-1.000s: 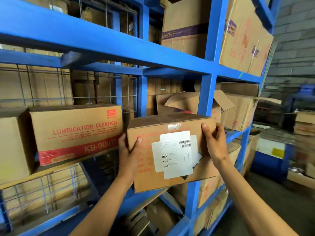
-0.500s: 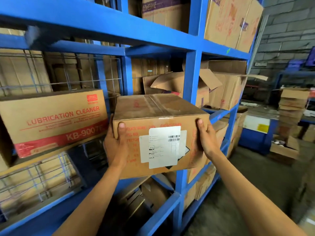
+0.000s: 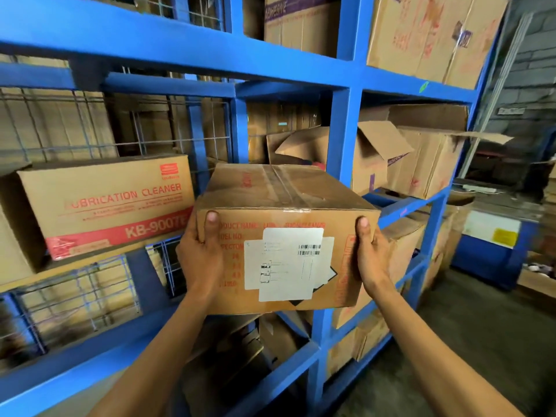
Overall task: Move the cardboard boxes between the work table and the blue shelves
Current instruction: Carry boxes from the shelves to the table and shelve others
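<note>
Light is even and fairly bright on the front faces; blue shelves [image 3: 192, 40] saturated, almost glowing. Interiors behind the wire mesh [image 3: 75, 127] fall into brown shadow. Soft sheen on the white label [image 3: 288, 263] and tape (print on it too soft to read). Right side dimmer, grey wall [image 3: 532, 70] smeared. Wide-angle bowing bends uprights at the edges. Lower left corner blurred.

A grey block wall [image 3: 535, 52] closes the right side of the room, with a small pale sign [image 3: 511, 110] fixed to it. Below it lies a dull grey concrete floor [image 3: 469, 332], shadowed near the racking. Farther right stands a blue metal cabinet [image 3: 487, 263] bearing a white panel and a yellow label [image 3: 505, 237].
</note>
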`<state>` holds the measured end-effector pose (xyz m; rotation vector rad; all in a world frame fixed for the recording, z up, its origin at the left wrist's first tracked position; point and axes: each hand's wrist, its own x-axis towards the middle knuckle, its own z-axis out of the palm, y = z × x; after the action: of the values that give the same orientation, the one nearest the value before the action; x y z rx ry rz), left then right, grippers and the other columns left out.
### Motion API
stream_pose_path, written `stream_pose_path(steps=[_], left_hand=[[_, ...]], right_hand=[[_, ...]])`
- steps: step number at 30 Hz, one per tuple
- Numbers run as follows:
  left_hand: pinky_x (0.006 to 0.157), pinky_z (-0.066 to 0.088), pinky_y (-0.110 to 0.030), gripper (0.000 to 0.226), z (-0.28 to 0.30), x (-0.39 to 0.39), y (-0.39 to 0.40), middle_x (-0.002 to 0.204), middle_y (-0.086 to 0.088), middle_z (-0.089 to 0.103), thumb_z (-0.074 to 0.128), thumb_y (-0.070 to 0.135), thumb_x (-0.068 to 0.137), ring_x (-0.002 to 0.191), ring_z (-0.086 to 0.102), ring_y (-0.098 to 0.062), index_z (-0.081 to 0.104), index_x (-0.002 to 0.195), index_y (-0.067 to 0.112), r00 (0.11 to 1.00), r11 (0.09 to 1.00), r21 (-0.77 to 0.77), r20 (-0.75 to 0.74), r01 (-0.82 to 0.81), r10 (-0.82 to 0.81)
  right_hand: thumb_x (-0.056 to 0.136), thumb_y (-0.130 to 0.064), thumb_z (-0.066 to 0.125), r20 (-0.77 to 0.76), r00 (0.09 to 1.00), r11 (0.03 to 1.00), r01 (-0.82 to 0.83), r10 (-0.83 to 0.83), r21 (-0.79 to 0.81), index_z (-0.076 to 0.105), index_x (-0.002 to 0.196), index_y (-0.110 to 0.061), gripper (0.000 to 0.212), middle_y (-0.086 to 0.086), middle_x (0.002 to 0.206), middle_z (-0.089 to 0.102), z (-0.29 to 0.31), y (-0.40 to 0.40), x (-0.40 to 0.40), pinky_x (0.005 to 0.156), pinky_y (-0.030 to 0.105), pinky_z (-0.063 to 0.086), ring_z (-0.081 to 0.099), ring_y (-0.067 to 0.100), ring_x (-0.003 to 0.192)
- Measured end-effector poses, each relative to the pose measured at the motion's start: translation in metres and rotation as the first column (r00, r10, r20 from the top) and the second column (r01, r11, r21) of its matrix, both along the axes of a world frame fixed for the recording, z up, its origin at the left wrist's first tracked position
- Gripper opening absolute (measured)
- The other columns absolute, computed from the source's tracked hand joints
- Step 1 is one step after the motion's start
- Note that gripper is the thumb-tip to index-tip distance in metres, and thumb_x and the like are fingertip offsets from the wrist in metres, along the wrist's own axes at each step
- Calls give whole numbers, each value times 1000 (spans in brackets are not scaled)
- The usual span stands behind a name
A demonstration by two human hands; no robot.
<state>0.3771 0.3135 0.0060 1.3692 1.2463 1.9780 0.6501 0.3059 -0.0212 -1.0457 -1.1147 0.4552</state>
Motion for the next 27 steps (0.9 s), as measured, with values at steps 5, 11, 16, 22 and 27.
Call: stream_pose_path(steps=[5,11,16,22,27], left_hand=[[76,41,-16,95,-2,0,-15,107,9,67,29,91,74,97,60,-1,55,136,25,998,1000,21,-57,-14,16],[83,47,-28,81,2,-20,-33,110,-1,69,32,79,83,100,63,-14,59,132,20,991,998,65,-130,-4,13],[87,51,-20,81,0,-25,-51,110,6,69,33,81,82,99,62,2,56,137,26,983,986,97,-143,132,-118],[93,51,-44,82,-14,14,-79,115,-8,70,35,76,82,108,64,-22,58,134,16,926,929,66,-130,365,-354],[76,51,-27,78,-30,79,-113,98,-6,70,37,72,83,94,66,-23,64,119,8,818,817,56,-94,574,-568]], right_hand=[[89,-69,43,0,999,999,38,-38,18,65,106,-34,44,-26,97,73,1,-17,2,77,4,46,66,-9,94],[85,-77,40,-33,992,991,127,-125,38,65,115,-30,61,-14,106,73,-5,-51,-15,96,24,48,65,1,107],[84,-81,45,-64,972,968,233,-228,91,65,122,-14,80,5,117,72,-15,-102,-25,104,42,49,65,21,116],[87,-74,44,-95,865,863,499,-492,74,68,114,-15,69,-21,96,74,-28,-192,-12,81,11,48,65,-7,94],[85,-74,44,-69,738,738,674,-671,30,66,115,-15,70,-23,96,72,-29,-280,16,79,11,49,65,-7,92]])
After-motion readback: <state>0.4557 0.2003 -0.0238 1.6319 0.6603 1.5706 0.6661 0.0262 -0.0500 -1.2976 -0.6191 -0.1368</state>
